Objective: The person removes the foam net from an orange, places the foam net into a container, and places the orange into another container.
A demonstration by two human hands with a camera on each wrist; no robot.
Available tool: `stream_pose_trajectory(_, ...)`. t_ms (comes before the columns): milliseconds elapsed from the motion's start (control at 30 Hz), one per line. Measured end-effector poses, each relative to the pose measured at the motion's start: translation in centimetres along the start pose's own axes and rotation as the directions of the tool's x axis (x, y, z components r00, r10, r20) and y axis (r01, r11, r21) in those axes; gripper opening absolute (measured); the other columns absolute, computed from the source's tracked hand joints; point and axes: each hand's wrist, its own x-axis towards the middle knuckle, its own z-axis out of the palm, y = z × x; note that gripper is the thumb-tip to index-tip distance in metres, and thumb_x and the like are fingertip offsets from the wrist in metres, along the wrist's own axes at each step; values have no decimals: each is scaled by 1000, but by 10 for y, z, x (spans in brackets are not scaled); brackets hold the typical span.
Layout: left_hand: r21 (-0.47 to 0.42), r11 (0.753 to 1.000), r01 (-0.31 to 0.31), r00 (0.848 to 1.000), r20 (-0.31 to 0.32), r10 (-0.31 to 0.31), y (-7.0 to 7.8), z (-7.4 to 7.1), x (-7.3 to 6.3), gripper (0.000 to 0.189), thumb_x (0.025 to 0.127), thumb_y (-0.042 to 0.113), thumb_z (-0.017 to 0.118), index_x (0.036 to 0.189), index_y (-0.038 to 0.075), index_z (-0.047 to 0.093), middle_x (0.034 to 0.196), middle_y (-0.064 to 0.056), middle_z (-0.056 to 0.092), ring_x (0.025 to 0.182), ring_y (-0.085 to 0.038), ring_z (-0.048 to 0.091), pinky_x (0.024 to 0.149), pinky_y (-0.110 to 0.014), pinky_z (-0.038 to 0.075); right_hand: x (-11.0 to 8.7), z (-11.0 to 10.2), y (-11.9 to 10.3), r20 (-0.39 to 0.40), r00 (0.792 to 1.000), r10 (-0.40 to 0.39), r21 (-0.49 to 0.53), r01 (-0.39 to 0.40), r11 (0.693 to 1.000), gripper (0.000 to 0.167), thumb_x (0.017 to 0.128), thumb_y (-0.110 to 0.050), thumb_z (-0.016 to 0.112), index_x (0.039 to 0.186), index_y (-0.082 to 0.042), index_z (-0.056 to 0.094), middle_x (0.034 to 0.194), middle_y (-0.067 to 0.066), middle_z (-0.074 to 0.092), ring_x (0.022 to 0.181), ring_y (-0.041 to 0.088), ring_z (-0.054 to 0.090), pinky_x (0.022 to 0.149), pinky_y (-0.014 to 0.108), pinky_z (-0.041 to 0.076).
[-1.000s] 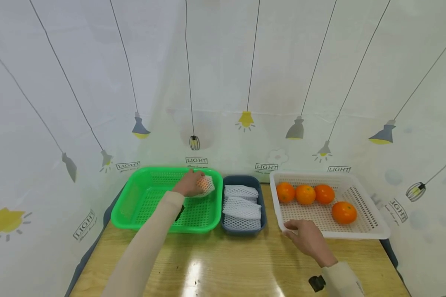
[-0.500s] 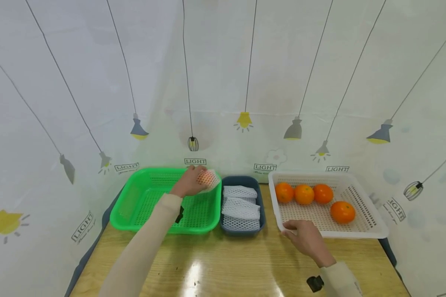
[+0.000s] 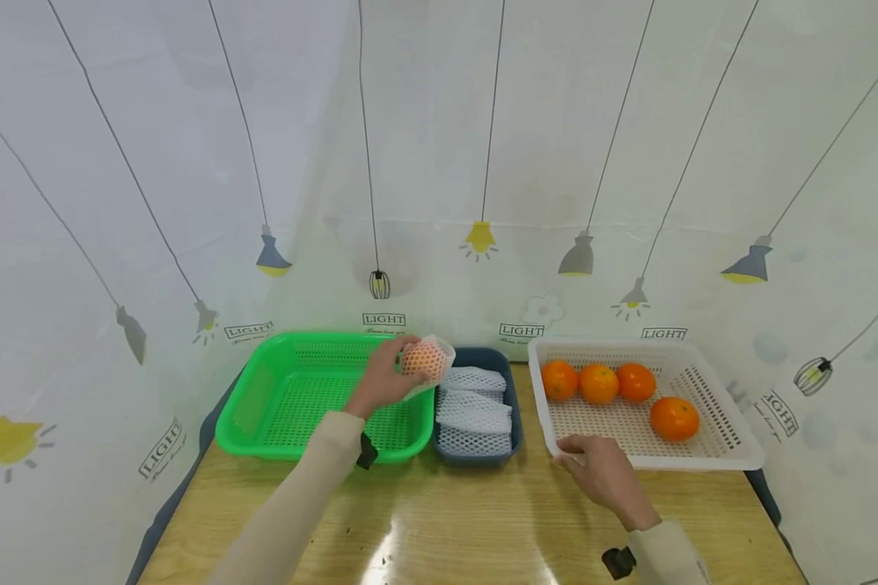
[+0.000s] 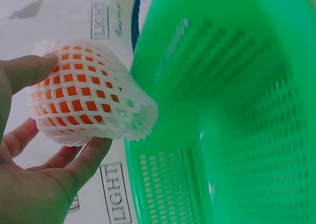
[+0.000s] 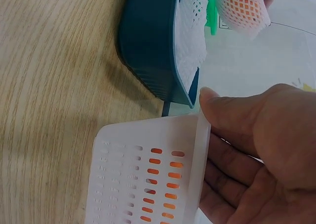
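Observation:
An orange in a white foam net sleeve [image 3: 426, 361] is gripped by my left hand [image 3: 384, 380] above the right rim of the green basket [image 3: 236, 445]. In the left wrist view, thumb and fingers curl round the netted orange [image 4: 79, 93], and the sleeve's loose end hangs toward the basket. My right hand [image 3: 606, 475] holds the near-left corner of the white basket [image 3: 724, 459]. Its thumb lies on the rim, with the fingers curled inside, as the right wrist view shows. Several bare oranges [image 3: 675, 418] lie in that white basket.
Between the two baskets stands a dark blue bin [image 3: 477, 460] with folded white foam net sleeves [image 3: 475, 410] inside. All three containers sit at the back of the wooden table [image 3: 454, 520], against a wall covering [image 3: 424, 162] printed with lamps.
My left hand has lifted the sleeved orange from inside the green basket and carried it right, over the rim beside the blue bin. The right hand stays on the white basket's corner.

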Motion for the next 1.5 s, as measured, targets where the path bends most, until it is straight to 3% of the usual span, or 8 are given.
stream_pose_trajectory(200, -139, 990, -14, 1000, -2, 14, 13, 13, -19, 60, 89, 31, 81, 143, 20, 56, 138, -10, 57, 111, -31, 60, 75, -37, 57, -3, 1, -1, -15, 1000, -8, 0, 8, 1000, 27, 93, -19, 75, 115, -4, 77, 117, 14, 76, 113, 36, 70, 96, 54, 56)
stream_pose_trajectory(600, -279, 959, -44, 998, 31, 54, 36, 35, -48, 58, 90, 30, 81, 142, 28, 56, 139, -6, 56, 115, -30, 62, 86, -41, 60, -4, 10, -1, -73, 997, 20, 15, -19, 1000, 35, 94, -17, 73, 126, -2, 70, 119, 16, 74, 111, 36, 69, 95, 54, 56)
stream_pose_trajectory(867, -390, 918, -69, 995, 39, 91, 48, 52, -69, 60, 91, 24, 80, 144, 22, 54, 137, -9, 57, 113, -32, 62, 84, -40, 61, -4, 21, -12, -212, 977, -32, 101, 54, 993, 53, 91, -18, 76, 138, -1, 59, 139, 22, 62, 127, 43, 56, 105, 63, 47)
stream_pose_trajectory(1000, -452, 889, -74, 995, 30, 99, 50, 62, -83, 60, 90, 19, 81, 144, 20, 54, 139, -11, 56, 116, -32, 62, 85, -38, 61, -4, 28, -20, -240, 967, -83, 194, 132, 972, 62, 89, -20, 79, 144, -5, 54, 145, 19, 57, 131, 40, 56, 105, 58, 50)
stream_pose_trajectory(1133, -514, 854, -79, 994, 29, 110, 50, 74, -96, 59, 91, 16, 80, 144, 18, 54, 143, -11, 55, 121, -31, 63, 88, -37, 61, -3, 37, -26, -209, 971, -113, 315, 176, 933, 70, 89, -27, 82, 149, -10, 49, 149, 14, 55, 134, 37, 56, 104, 52, 53)
stream_pose_trajectory(1300, -585, 810, -42, 995, 51, 88, 46, 92, -113, 58, 93, 15, 77, 145, 16, 52, 148, -12, 52, 123, -27, 63, 92, -32, 60, -3, 50, -31, -142, 981, -135, 438, 185, 880, 78, 88, -36, 83, 152, -13, 45, 151, 10, 53, 134, 37, 55, 104, 53, 52)
stream_pose_trajectory(1500, -665, 746, -7, 996, 58, 61, 36, 109, -127, 60, 92, 8, 76, 145, 9, 49, 150, -17, 49, 125, -23, 61, 97, -29, 57, -5, 65, -28, -57, 991, -117, 530, 130, 838, 81, 84, -37, 85, 153, -24, 44, 145, 0, 59, 129, 22, 58, 105, 46, 54)
